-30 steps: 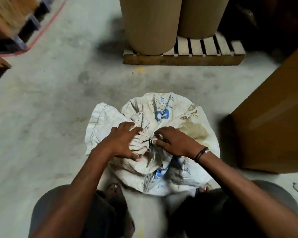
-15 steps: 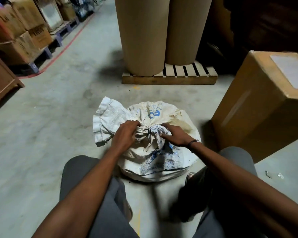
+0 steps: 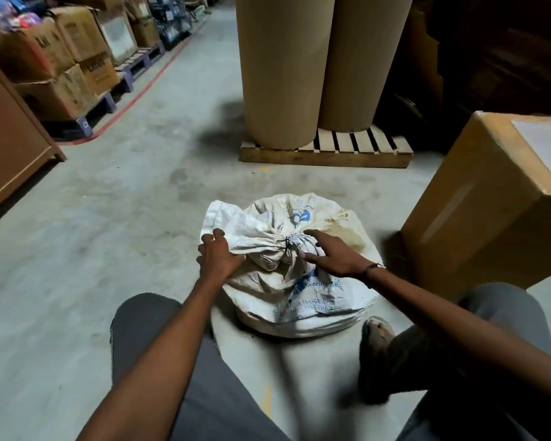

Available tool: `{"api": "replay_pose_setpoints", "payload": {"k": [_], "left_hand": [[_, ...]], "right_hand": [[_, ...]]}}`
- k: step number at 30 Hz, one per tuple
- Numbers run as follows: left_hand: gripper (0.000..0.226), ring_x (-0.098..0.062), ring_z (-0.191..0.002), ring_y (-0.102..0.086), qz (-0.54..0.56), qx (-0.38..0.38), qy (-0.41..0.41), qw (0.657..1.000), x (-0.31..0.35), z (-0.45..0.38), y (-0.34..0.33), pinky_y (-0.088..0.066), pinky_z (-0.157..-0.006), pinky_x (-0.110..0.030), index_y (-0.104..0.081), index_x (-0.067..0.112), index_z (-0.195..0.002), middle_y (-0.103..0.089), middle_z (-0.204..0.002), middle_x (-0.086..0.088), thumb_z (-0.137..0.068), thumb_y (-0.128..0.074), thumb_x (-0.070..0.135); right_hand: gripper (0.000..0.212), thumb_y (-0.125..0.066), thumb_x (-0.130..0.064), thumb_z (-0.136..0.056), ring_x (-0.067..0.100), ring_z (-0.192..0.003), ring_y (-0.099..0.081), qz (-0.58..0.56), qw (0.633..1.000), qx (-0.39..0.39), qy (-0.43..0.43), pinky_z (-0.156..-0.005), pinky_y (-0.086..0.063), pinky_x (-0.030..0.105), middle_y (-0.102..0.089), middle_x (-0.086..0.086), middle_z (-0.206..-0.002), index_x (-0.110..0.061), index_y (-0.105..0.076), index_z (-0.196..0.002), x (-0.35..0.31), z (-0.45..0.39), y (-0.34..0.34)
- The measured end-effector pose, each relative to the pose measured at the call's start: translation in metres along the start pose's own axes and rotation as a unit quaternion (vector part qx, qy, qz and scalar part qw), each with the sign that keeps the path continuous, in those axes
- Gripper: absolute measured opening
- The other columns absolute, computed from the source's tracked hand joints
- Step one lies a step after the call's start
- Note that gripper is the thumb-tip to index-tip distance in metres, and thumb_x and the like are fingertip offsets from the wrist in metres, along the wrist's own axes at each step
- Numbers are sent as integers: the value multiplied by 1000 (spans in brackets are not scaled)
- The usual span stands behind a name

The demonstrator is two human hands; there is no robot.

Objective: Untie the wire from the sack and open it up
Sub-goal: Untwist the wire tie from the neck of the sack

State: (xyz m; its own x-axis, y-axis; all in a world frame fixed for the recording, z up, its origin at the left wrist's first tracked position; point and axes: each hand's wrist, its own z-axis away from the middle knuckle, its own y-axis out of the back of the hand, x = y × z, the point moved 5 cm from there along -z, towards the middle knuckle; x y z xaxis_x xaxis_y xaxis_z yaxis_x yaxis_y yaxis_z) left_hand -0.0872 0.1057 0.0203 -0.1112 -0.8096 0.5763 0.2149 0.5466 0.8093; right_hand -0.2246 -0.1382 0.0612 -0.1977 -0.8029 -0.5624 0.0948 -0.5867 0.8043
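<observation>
A full white woven sack [image 3: 303,291] with blue print sits on the concrete floor between my knees. Its neck is bunched and bound by a thin dark wire [image 3: 287,246] at the top centre. My left hand [image 3: 218,256] grips the loose flap of sack cloth to the left of the tie. My right hand [image 3: 333,254] rests on the sack just right of the wire, fingers spread and curved around the bunched neck, thumb low. The wire stays wrapped around the neck.
A large cardboard box [image 3: 490,198] stands close on the right. Two tall brown paper rolls [image 3: 303,65] stand on a wooden pallet [image 3: 325,152] behind the sack. Stacked cartons on pallets [image 3: 67,68] and a brown cabinet [image 3: 10,135] line the left. My shoe [image 3: 377,329] is beside the sack.
My head has lifted, so more of the aisle shows. My left hand slid left along the flap, away from the tie. My right hand's fingers spread beside the wire.
</observation>
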Motion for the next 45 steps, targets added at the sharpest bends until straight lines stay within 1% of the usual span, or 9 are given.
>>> {"api": "replay_pose_setpoints", "payload": {"k": [4,9,12,16,20,32,36,39,45], "left_hand": [[87,-38,-143,-39,40,-1,-9,999,-10,-22,-5,-41,-111,-56,-41,22,-147,-36,-153,-13,-76,-87,42],[117,-33,-160,-7,-158,-55,-218,962,-6,-41,-43,-18,-122,-64,-23,37,-162,-6,-172,-10,-68,-92,40],[104,-31,-160,-15,-234,-37,-303,923,16,-60,-59,-10,-125,-58,-27,35,-162,-17,-172,-11,-75,-84,31],[45,-30,-118,-64,-310,-63,-295,902,52,-87,-55,-28,-109,-46,-59,27,-133,-72,-119,-6,-89,-62,19],[20,-33,-91,-69,-264,-1,-306,915,99,-102,-48,-30,-83,-39,-72,22,-102,-76,-89,-7,-88,-58,19],[17,-16,-95,-62,7,-151,-317,936,132,-131,-56,-51,-88,-46,-75,25,-102,-73,-97,6,-86,-70,21],[78,-14,-116,-56,-103,-325,-247,907,113,-119,-68,-47,-103,-39,-54,36,-134,-63,-127,7,-68,-93,48],[98,-20,-131,-46,-203,-291,-269,896,106,-104,-81,-33,-105,-43,-45,45,-144,-52,-141,7,-59,-88,68],[63,-24,-127,-52,-250,-173,-311,901,114,-96,-94,-33,-104,-50,-57,39,-135,-56,-128,2,-79,-84,43]], "right_hand": [[79,-60,-64,-94,8,-116,-53,-26,999,9,19,-108,-43,30,-51,-1,-155,-20,-40,-157,4,-2,-16],[76,-65,-56,-96,14,-140,-47,-40,999,14,21,-117,-40,34,-46,-2,-159,-21,-37,-157,24,-24,-21],[73,-68,-48,-96,16,-140,-48,-33,999,11,34,-117,-39,35,-48,1,-157,-16,-40,-155,35,-47,-23],[69,-69,-45,-97,16,-136,-50,-17,998,35,50,-109,-38,24,-52,2,-152,-14,-42,-153,55,-57,-23],[67,-52,-61,-99,19,-134,-51,16,996,42,79,-112,-42,35,-52,3,-151,-18,-45,-149,66,-81,-19],[39,-66,-41,-98,26,-118,-48,143,986,74,35,-89,-32,40,-62,-1,-124,-26,-59,-133,101,-103,-7],[25,-68,-31,-96,24,-109,-57,83,994,60,37,-83,-24,35,-65,-4,-108,-28,-66,-121,102,-104,-15],[22,-69,-23,-94,22,-103,-63,75,993,69,65,-85,-29,37,-67,-5,-103,-27,-70,-115,91,-106,-15],[24,-67,-7,-78,24,-86,-70,37,994,77,70,-82,-54,52,-75,-5,-84,-22,-76,-94,87,-112,-1]]}}
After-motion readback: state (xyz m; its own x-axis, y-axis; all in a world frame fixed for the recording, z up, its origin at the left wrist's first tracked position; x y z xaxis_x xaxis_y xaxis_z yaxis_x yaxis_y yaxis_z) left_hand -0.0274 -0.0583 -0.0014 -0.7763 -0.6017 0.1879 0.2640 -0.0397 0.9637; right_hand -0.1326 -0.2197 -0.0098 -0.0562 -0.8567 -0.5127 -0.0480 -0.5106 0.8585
